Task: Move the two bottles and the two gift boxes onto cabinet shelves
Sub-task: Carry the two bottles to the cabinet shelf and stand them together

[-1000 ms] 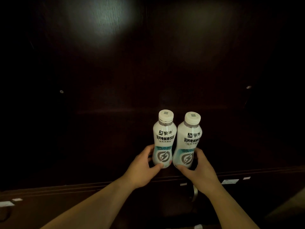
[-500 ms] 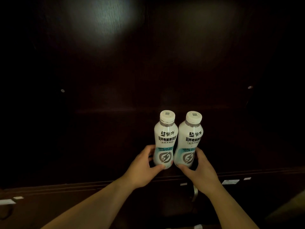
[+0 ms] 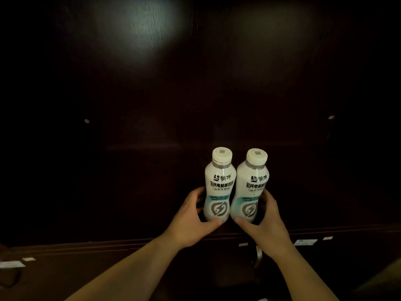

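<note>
Head view:
Left hand [image 3: 191, 220]: at about 6 o'clock from the frame's centre, wrapped round the lower part of the left bottle, thumb across the front near its base, fingers behind it.
Right hand [image 3: 265, 224]: at 5 o'clock from centre, closed round the lower part of the right bottle, thumb under the front of its base, fingers curled round the far side.
Left bottle [image 3: 219, 185]: white, upright, pale cap on top, dark print on the label and a grey lightning mark low down; it sits in the lower middle of the frame, inside the cabinet opening.
Right bottle [image 3: 251, 187]: same make, upright with a slight lean to 1 o'clock, at 3 o'clock of the left bottle and touching it along the side.
Cabinet [image 3: 152, 105]: very dark wood filling the frame, with a pale patch of light at 11 o'clock.
Shelf [image 3: 143, 147]: a faint edge line runs behind the bottles, at 9 o'clock from their caps. In this dimness I cannot tell whether the bottles' bases rest on a surface.
Pegs: one small metal peg [image 3: 86, 121] at 9 o'clock, another [image 3: 330, 117] at 3 o'clock.
Ledge [image 3: 86, 246]: a dark ledge runs below the hands, with small white labels [image 3: 304, 242] at 4 o'clock and more at 8 o'clock.
Handle [image 3: 258, 256]: a metal handle shows just under the right wrist.
Gift boxes: none in view.
</note>
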A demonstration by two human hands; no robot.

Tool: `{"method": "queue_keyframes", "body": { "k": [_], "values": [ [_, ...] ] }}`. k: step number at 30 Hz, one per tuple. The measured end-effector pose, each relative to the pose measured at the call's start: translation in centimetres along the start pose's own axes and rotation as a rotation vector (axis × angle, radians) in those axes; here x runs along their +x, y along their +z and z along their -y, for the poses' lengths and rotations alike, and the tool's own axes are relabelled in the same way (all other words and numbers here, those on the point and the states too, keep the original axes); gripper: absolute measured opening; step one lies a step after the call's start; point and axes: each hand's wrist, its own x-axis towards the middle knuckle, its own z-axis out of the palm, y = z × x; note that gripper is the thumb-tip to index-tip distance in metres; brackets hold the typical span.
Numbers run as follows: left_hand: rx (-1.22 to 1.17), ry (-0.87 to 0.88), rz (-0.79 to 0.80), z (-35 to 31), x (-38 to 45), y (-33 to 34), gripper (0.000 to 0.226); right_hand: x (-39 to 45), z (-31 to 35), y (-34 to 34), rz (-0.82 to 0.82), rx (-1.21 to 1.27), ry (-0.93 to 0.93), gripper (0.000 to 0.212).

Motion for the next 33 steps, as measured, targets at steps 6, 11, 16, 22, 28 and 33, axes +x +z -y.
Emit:
{"method": "queue_keyframes", "body": {
  "k": [6,11,16,22,28,33],
  "values": [
    [0.059,-0.041,0.003,-0.2,-1.0,-0.4,0.105,-1.0,-0.3,0.4,-0.055,-0.018,0.018,0.114],
    [0.198,-0.041,-0.001,-2.0,-3.3,-4.6,0.100,-3.6,1.2,1.5,-0.235,0.028,0.109,0.114],
    [0.410,0.099,-0.037,-6.0,-7.1,-12.5,0.083,-6.7,7.2,5.0,-0.424,0.027,0.006,0.096],
    [0.744,0.356,-0.219,-9.6,-16.6,-25.4,0.072,-11.3,19.8,14.2,-0.205,-0.009,-0.280,0.083],
    [0.865,0.432,-0.394,-10.0,-29.1,-40.2,0.067,-17.7,33.3,25.5,0.038,-0.013,-0.512,0.084],
    [0.950,0.334,-0.554,-8.4,-39.1,-53.5,0.066,-22.2,42.3,36.9,0.124,0.018,-0.612,0.084]
  ]
}}
